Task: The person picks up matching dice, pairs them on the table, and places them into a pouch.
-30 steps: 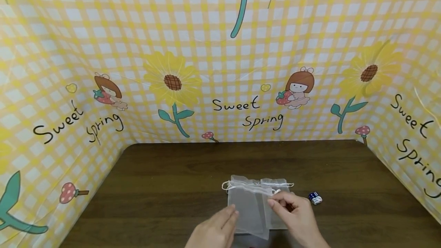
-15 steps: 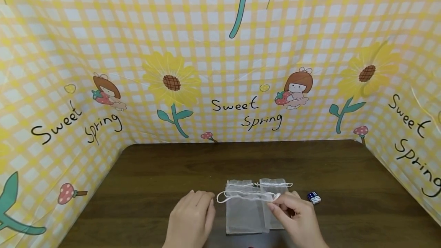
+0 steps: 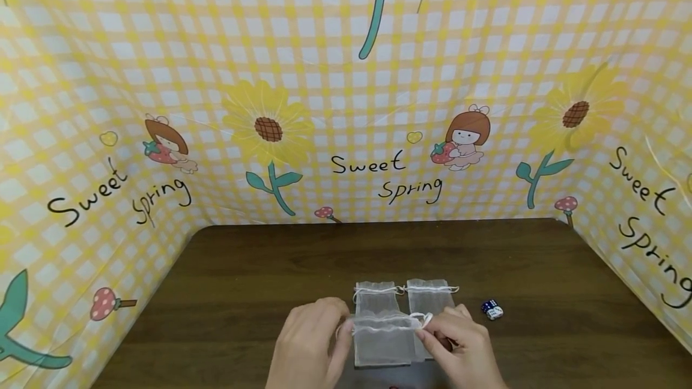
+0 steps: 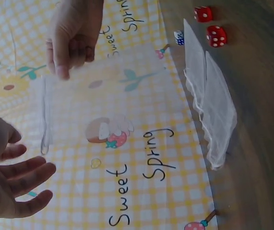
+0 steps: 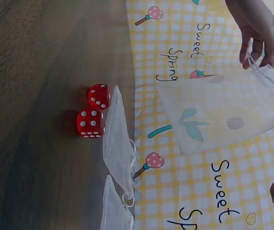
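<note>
My right hand (image 3: 459, 341) pinches the right top corner of a white sheer organza drawstring bag (image 3: 385, 324), beside its cord. In both wrist views the bag (image 4: 98, 103) hangs flat and see-through, raised above the table. My left hand (image 3: 313, 338) is at the bag's left end. In the left wrist view this hand (image 4: 17, 177) has its fingers spread around the cord loop (image 4: 44, 149). Two more organza bags lie on the table side by side, a left one (image 3: 375, 299) and a right one (image 3: 429, 297), partly hidden behind the held bag.
A blue die (image 3: 489, 305) and a white die (image 3: 494, 313) lie right of the bags on the dark wooden table (image 3: 259, 269). Two red dice, one upper (image 5: 99, 96) and one lower (image 5: 90, 122), lie on the near side. A yellow checked cloth (image 3: 346, 107) walls the table.
My left hand moved from the bag's lower left side up and outward, then in to the cord loop. The held bag's top edge has come toward me, uncovering the bags behind.
</note>
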A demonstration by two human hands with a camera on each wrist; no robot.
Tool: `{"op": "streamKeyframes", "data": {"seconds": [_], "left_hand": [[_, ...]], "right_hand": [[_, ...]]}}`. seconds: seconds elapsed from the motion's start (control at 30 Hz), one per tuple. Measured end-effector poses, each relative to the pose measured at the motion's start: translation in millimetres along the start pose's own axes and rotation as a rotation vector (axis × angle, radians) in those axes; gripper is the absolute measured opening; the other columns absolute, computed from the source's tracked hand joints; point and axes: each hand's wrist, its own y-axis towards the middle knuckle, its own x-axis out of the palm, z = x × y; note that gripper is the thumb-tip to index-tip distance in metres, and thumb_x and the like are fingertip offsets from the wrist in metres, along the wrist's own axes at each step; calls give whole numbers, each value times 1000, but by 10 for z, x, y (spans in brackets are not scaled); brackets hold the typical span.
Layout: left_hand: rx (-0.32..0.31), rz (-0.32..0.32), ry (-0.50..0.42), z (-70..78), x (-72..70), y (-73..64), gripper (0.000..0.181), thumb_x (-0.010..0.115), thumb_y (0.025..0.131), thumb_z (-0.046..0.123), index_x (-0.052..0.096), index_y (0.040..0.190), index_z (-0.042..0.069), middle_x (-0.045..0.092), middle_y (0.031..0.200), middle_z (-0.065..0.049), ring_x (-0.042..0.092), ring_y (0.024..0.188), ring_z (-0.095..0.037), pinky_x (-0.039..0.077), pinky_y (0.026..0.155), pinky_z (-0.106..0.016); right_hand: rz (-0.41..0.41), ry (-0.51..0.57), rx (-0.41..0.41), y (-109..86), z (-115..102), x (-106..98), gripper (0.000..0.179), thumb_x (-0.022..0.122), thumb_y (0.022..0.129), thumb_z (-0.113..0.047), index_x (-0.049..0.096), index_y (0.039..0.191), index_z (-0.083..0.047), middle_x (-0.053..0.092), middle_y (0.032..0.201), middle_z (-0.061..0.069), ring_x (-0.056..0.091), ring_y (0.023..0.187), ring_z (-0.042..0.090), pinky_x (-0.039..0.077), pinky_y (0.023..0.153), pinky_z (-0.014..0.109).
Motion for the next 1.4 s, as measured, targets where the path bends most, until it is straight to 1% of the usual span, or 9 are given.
{"op": "streamKeyframes", "data": {"seconds": [0.17,0.47,0.63,0.8,0.97,1.1,1.2,1.3,1.4], "left_hand": [[70,-35,18,53,36,-20,33,38,98,28,63,79,17,63,85,3,59,73,-11,43,73,-34],[67,-92,62,60,86,-87,48,33,99,31,65,65,19,62,75,9,56,71,-9,41,75,-38],[108,-51,88,29,120,-100,51,31,99,29,64,61,19,61,72,9,56,69,-8,40,74,-40],[121,-45,95,22,119,-93,50,31,98,28,61,58,18,59,69,10,54,66,-6,40,74,-38],[106,-51,46,32,104,-76,50,33,98,27,59,57,16,56,65,9,54,61,-5,41,69,-29],[89,-41,-15,37,99,-62,54,34,99,27,55,51,16,55,63,8,53,58,-5,41,61,-22],[79,-45,-35,41,86,-51,55,35,99,27,54,49,15,54,63,7,50,56,-5,40,56,-19],[67,-73,-44,49,65,-36,56,32,99,28,57,50,14,51,64,7,48,56,-5,39,54,-17],[75,-123,-56,47,44,-19,57,29,98,27,61,53,11,48,64,7,45,56,-6,38,53,-15]], "right_hand": [[9,4,-43,8,-8,31,28,58,90,-28,56,66,-13,33,54,-9,29,52,1,23,58,19],[23,-6,-60,37,-30,24,28,57,91,-28,60,68,-12,33,54,-9,30,52,1,24,57,17],[26,-13,-70,45,-39,17,28,56,92,-27,62,70,-11,32,54,-9,29,51,1,23,57,17],[21,-13,-64,17,-19,18,26,56,91,-28,62,71,-12,33,55,-10,29,52,0,23,57,17],[14,-24,-74,-25,10,26,26,57,91,-28,63,72,-12,34,55,-10,30,52,0,24,58,18],[2,-16,-105,-37,16,39,26,58,91,-27,61,69,-12,37,56,-10,32,53,0,25,59,18],[-9,-3,-133,-30,12,49,28,57,91,-26,58,67,-13,38,56,-10,34,54,1,26,61,19],[-19,3,-144,-25,5,55,29,56,92,-26,57,66,-13,39,56,-10,34,53,1,26,61,19],[-28,2,-141,-34,3,58,29,56,92,-26,57,66,-13,41,56,-10,35,53,1,26,61,19]]}}
